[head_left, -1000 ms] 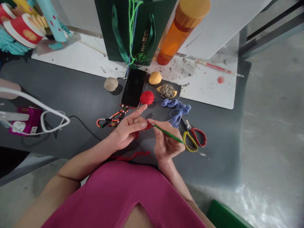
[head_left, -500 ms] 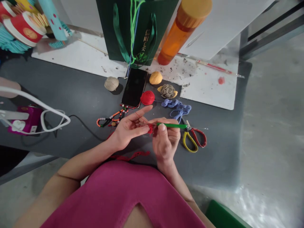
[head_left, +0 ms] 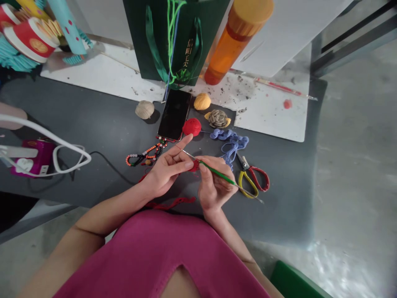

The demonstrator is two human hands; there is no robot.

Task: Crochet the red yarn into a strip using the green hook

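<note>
My left hand (head_left: pixel 166 171) pinches a small red crocheted piece (head_left: pixel 194 166) between thumb and fingers, with its index finger pointing up and away. My right hand (head_left: pixel 215 184) grips a green-handled crochet hook (head_left: pixel 217 174) like a pencil, its thin metal tip reaching over the red piece toward my left fingers. A red yarn ball (head_left: pixel 191 127) lies just beyond my fingertips, and a loose red crocheted chain (head_left: pixel 170 203) trails below my hands.
Red-and-yellow scissors (head_left: pixel 252 179) and blue crocheted yarn (head_left: pixel 232 145) lie right of my hands. Further back are a black phone (head_left: pixel 174 115), a bead string (head_left: pixel 145 155), small yarn balls, a green paper bag (head_left: pixel 167 37) and an orange bottle (head_left: pixel 237 41).
The crochet hook has swung from nearly level to a slant, its right end dropping toward the scissors. My right hand has rotated with it, while my left hand stays almost still.
</note>
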